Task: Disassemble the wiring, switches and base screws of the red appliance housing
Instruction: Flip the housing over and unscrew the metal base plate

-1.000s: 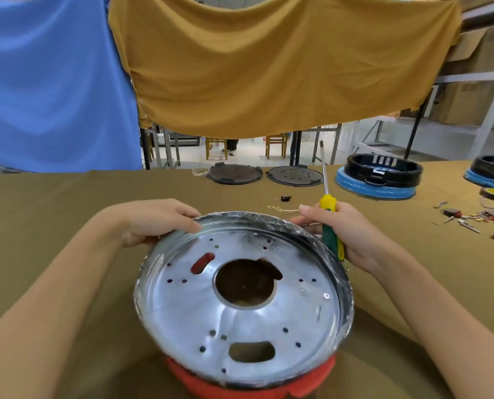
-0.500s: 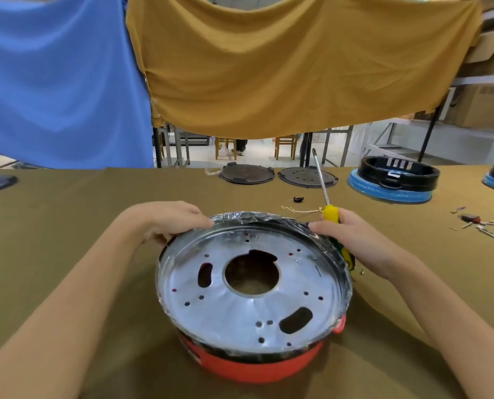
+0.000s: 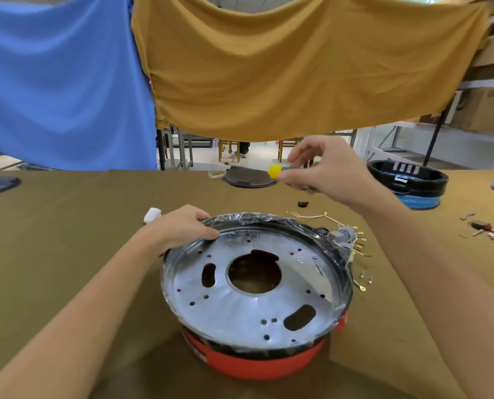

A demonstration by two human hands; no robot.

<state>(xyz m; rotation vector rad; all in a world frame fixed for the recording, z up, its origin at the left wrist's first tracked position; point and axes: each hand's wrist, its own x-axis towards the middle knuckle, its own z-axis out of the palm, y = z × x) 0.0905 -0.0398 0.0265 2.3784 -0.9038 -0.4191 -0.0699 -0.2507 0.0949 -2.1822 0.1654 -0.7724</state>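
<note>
Round red housing [image 3: 264, 362], perforated shiny metal plate [image 3: 254, 300], left hand [image 3: 182, 227] gripping rim

Left of the red housing [image 3: 264, 362] the olive table cloth [image 3: 67, 226] lies open. Loose wires and terminals [image 3: 352, 246] crowd its right rim; a white connector [image 3: 152, 215] sits behind-left.

left hand [image 3: 182, 228]: forearm stretched forward, palm down, fingers curled over a rim, gripping | right hand [image 3: 323, 171]: raised well above the left, wrist bent, thumb and fingertips pinching a small yellow-ended handle
</note>
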